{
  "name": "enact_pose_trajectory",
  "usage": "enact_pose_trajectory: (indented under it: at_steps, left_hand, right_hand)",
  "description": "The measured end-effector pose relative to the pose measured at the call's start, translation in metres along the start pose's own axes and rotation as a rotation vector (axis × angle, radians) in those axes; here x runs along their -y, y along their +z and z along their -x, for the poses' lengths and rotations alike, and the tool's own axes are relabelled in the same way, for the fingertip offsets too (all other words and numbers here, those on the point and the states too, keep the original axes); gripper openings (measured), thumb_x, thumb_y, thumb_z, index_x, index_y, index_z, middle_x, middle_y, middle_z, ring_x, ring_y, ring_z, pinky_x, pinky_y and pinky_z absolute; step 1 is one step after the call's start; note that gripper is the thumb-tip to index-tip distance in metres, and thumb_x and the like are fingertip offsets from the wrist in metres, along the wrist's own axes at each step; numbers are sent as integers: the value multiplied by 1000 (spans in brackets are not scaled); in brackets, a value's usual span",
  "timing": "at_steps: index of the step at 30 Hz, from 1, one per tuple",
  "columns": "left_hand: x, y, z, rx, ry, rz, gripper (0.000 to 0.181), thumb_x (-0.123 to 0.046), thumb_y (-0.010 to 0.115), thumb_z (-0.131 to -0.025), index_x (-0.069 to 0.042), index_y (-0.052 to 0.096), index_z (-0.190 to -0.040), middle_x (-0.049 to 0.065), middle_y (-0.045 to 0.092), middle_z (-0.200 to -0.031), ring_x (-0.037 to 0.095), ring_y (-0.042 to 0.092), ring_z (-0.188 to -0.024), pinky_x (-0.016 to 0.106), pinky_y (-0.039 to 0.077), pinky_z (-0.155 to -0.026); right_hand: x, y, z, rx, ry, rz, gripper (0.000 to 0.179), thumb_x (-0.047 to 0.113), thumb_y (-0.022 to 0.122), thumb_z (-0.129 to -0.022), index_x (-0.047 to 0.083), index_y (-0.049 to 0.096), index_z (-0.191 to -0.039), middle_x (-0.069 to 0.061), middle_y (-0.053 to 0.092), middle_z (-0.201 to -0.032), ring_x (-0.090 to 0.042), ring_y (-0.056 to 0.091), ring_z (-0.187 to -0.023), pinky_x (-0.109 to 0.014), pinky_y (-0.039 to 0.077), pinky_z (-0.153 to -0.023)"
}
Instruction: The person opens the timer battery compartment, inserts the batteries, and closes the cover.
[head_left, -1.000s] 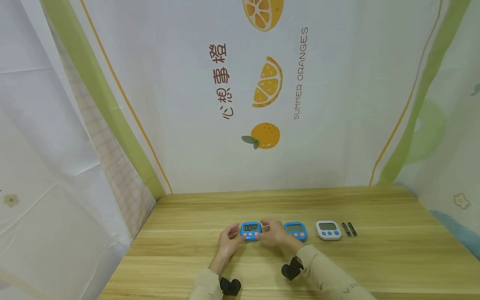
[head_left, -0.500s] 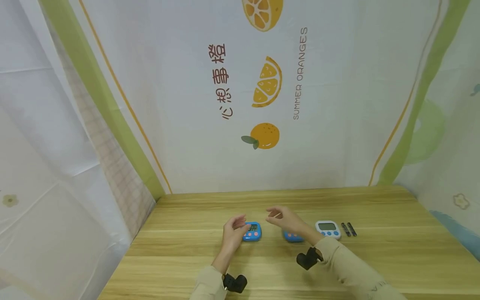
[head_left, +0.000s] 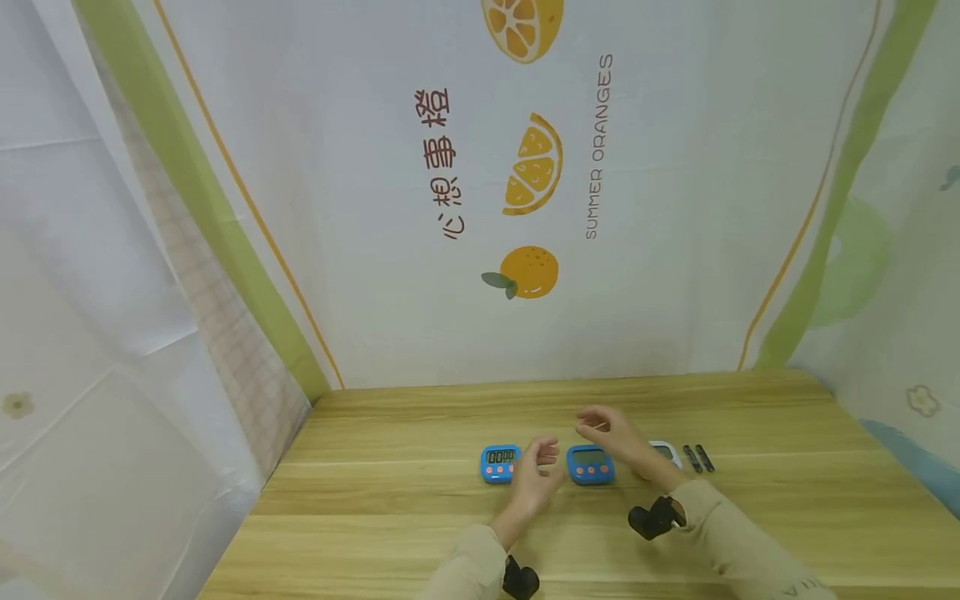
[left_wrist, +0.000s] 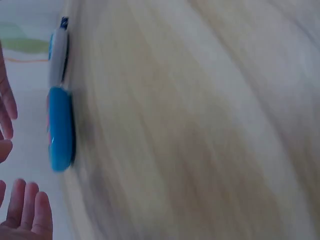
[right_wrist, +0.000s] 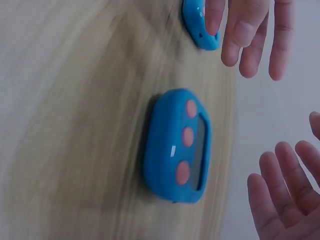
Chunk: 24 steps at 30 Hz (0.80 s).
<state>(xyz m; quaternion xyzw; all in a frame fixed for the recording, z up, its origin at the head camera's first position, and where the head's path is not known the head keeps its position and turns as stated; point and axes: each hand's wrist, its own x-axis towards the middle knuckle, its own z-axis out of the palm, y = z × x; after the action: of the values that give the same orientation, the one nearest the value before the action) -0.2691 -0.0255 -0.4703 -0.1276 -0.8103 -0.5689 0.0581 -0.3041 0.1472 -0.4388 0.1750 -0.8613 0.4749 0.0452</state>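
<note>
Two blue digital timers with pink buttons lie on the wooden table. The left timer (head_left: 496, 465) shows digits on its screen; the right timer (head_left: 591, 465) has a blank one and appears large in the right wrist view (right_wrist: 175, 147). My left hand (head_left: 534, 482) hovers between the two, overlapping the left timer's right edge, with nothing in its loosely bent fingers. Above and to the right of the blank timer is my right hand (head_left: 613, 433), also holding nothing, its fingers spread. A white timer (head_left: 666, 451) is partly hidden behind the right wrist.
Two small dark cylinders (head_left: 698, 458), like batteries, lie to the right of the white timer. The wooden table (head_left: 360, 492) ends at a white curtain (head_left: 645, 333) printed with oranges. More cloth (head_left: 90, 400) hangs along the left side.
Both hands have left the left blue timer, which stays on the table. The right hand rose and moved right past the blank timer; the left hand then shifted right.
</note>
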Motion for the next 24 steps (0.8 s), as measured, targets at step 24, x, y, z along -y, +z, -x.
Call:
enact_pose_trajectory:
  at_steps: [24]
  left_hand:
    - [7, 36, 1, 17, -124, -4, 58, 7, 70, -67, 8, 44, -120, 19, 56, -106, 31, 54, -98, 34, 47, -82]
  right_hand:
    - [-39, 17, 34, -18, 182, -7, 58, 8, 67, -77, -10, 39, -125, -30, 44, -120, -43, 45, -108, -45, 43, -87]
